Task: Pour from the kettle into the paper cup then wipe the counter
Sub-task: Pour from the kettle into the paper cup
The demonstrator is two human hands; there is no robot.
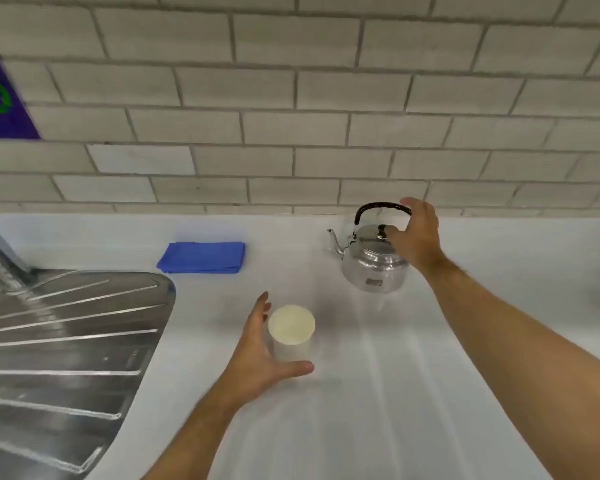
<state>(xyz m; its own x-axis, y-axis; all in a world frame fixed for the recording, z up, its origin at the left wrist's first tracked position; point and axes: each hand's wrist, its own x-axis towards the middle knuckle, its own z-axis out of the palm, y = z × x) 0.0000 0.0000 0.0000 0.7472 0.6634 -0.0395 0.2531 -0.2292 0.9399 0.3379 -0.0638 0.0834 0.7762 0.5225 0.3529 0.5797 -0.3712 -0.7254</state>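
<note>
While the right hand (414, 237) reaches in at the far right of the counter (378, 375), its fingers are spread loose around the kettle's black handle (383, 206), thumb low by the lid knob, and not yet clenched on anything as far as I can tell. That steel kettle (373, 263) stands upright near the tiled wall, and here's the key line-up: its spout (334, 240) points left, toward the paper cup (291, 332), which sits nearer and to the left of it, well apart. So the pour, I judge, means lifting and carrying the kettle left and toward the near edge, spout leading. Down at the cup, the left hand (260, 355) is cupped open just beside it, thumb curling under the near side, palm against its left wall or close to it, ready to steady rather than gripping. A folded blue cloth (201, 257) waits farther left, beside the draining board (66, 341).
</note>
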